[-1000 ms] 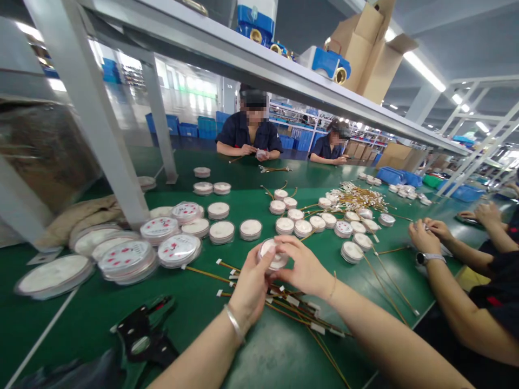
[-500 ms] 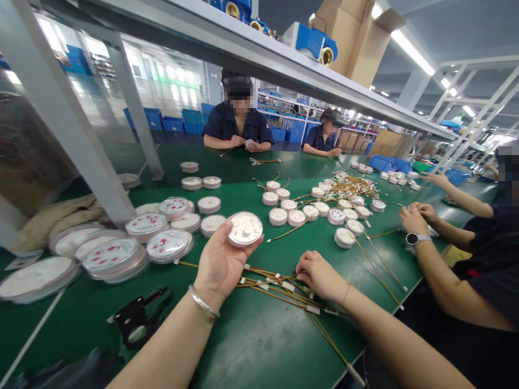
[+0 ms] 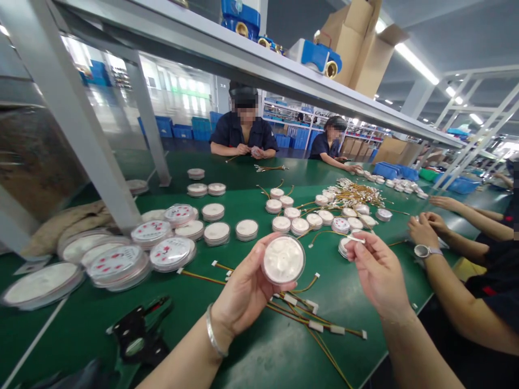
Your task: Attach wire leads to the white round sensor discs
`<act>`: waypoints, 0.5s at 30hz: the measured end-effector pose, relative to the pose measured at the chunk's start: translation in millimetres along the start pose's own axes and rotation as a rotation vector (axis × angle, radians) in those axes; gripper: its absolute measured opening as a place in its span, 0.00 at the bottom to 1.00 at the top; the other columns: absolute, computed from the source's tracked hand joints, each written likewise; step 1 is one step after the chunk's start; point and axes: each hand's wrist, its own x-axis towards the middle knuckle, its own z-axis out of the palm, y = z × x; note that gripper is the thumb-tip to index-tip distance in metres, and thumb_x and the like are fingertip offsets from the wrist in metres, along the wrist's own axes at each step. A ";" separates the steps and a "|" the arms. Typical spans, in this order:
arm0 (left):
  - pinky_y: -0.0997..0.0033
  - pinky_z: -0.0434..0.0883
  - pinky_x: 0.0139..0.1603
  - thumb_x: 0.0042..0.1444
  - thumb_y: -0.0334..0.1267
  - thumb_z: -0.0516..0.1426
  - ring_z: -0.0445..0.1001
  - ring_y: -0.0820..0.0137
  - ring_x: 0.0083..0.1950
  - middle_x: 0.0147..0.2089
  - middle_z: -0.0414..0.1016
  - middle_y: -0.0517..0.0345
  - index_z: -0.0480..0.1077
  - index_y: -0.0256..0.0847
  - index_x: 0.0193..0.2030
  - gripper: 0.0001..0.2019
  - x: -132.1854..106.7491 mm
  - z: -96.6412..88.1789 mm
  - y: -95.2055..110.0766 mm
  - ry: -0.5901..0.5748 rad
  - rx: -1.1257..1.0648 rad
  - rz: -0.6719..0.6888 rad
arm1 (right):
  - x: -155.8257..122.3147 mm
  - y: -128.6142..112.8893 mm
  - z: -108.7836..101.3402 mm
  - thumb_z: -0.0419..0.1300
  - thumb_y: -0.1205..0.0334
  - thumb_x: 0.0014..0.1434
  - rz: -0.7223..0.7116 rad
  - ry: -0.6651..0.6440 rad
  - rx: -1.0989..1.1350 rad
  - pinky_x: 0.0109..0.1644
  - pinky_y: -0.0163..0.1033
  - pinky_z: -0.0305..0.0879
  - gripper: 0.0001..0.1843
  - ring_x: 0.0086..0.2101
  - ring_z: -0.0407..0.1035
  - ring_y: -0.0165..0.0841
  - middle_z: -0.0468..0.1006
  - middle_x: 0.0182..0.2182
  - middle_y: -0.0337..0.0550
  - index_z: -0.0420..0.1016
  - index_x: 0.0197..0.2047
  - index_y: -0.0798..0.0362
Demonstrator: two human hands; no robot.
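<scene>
Your left hand (image 3: 243, 292) grips white disc (image 3: 283, 260); right hand (image 3: 377, 270) pinches wire end (image 3: 353, 238). Next, probably: align connector with disc.

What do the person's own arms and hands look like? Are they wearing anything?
Both arms are bare, with no sleeves or gloves showing. The left hand has a thin silver bangle round its wrist. The right hand shows no ring or watch; the watch further right belongs to a co-worker.

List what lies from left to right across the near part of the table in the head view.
Large clear-lidded discs → black bracket → left hand holding a round white disc → loose wires with white connectors → right hand → co-worker's watch.
</scene>
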 end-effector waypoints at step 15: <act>0.60 0.76 0.32 0.60 0.45 0.53 0.72 0.56 0.45 0.49 0.72 0.45 0.67 0.40 0.51 0.16 -9.7 22.8 -4.2 0.058 0.170 -0.043 | -35.4 -41.7 32.1 0.50 0.67 0.64 -0.229 -0.256 -0.285 0.36 0.32 0.66 0.19 0.34 0.66 0.26 0.70 0.36 0.39 0.59 0.58 0.46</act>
